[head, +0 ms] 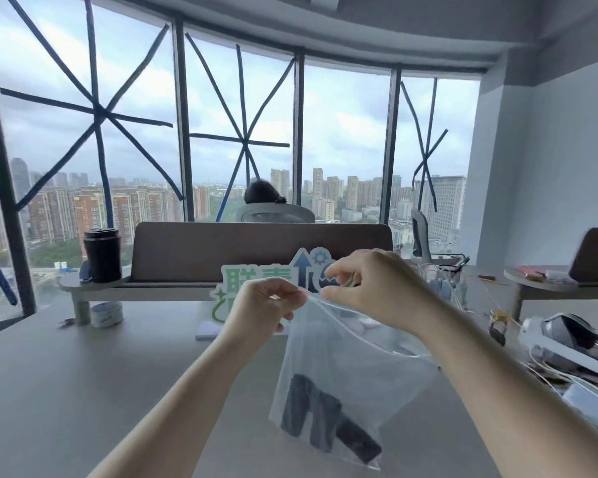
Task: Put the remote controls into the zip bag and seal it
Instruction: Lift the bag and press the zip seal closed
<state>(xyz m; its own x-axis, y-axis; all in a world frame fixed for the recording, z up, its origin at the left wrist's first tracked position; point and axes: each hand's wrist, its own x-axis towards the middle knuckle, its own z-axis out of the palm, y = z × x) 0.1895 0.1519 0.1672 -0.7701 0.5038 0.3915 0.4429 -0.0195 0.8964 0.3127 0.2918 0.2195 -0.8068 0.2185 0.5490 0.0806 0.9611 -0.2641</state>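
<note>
A clear zip bag point(346, 367) hangs above the grey desk, held up by its top strip. Three dark remote controls point(325, 422) lie in its bottom, leaning against each other. My left hand point(266, 308) pinches the left end of the zip strip between thumb and fingers. My right hand point(370, 284) pinches the strip just to the right of it, fingers closed on the plastic. The part of the strip behind my right hand is hidden.
A green and blue sign point(273, 281) stands behind my hands. A black tumbler point(102, 255) sits on a shelf point(73, 282) at left, a tape roll point(106, 313) below it. Cables and a white headset point(563, 339) crowd the right. A person sits beyond the brown divider point(256, 250).
</note>
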